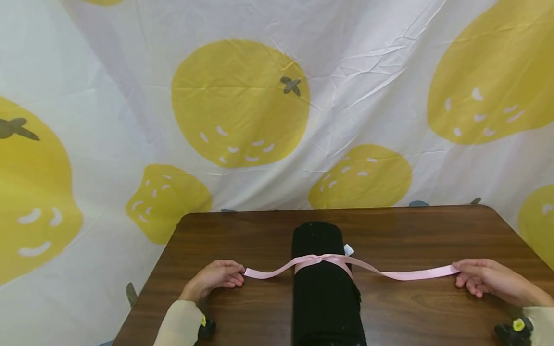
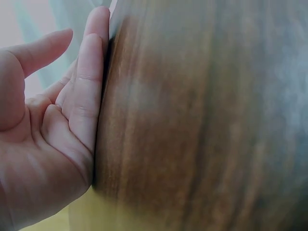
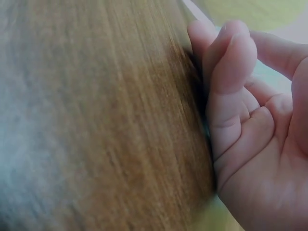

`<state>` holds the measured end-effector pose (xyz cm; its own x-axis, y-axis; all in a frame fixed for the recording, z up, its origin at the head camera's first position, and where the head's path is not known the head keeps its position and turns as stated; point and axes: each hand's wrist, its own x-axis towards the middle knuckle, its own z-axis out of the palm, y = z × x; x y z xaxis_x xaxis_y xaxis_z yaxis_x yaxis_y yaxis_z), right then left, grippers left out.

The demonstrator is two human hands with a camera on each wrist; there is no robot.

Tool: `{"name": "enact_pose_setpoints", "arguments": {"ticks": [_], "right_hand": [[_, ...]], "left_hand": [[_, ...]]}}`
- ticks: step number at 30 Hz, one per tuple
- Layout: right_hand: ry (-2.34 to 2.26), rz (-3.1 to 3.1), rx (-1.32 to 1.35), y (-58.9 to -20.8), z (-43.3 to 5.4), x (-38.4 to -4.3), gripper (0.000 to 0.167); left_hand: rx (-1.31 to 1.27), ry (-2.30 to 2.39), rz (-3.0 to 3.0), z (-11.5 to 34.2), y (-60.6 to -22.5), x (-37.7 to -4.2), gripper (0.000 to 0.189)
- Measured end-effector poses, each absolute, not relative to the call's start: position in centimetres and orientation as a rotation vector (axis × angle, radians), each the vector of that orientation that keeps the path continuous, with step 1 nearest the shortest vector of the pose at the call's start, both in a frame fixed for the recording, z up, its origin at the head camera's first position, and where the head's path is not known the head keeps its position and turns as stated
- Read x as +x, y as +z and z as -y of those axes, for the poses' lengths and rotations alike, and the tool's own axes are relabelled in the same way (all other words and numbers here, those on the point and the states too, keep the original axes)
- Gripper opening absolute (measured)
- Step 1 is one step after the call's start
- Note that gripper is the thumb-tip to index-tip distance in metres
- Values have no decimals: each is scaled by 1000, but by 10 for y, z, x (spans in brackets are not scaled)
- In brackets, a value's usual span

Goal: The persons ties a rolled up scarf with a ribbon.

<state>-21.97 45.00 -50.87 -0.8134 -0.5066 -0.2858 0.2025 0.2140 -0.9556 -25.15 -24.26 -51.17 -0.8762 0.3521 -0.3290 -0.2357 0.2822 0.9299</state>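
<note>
A pink ribbon [image 1: 413, 275] is tied around a rolled black cloth [image 1: 326, 307] with a single crossing on top. Its tails stretch out to both sides. In the head view my left hand [image 1: 218, 276] is by the left tail's end, fingertips close to it. The left wrist view shows that thumb apart from the fingers, the hand's side resting near the tabletop. Far to the right, my right hand [image 1: 491, 278] pinches the end of the other tail between thumb and fingers. In the right wrist view part of that grip is hidden behind the fingers.
Under everything lies a brown wood-grain table [image 1: 411, 317] with rounded far corners. A small white tag [image 1: 348, 250] sticks out beside the roll near the ribbon. Behind the table hangs a white fabric sheet [image 1: 143, 29] with yellow fruit prints.
</note>
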Motion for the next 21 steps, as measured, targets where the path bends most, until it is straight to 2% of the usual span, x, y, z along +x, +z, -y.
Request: {"name": "enact_pose_setpoints", "arguments": {"ticks": [21], "right_hand": [[-1763,-1983,-305,-511,-454,-216,36]], "left_hand": [[112,1718,-2046,244,-512,-252,32]]}}
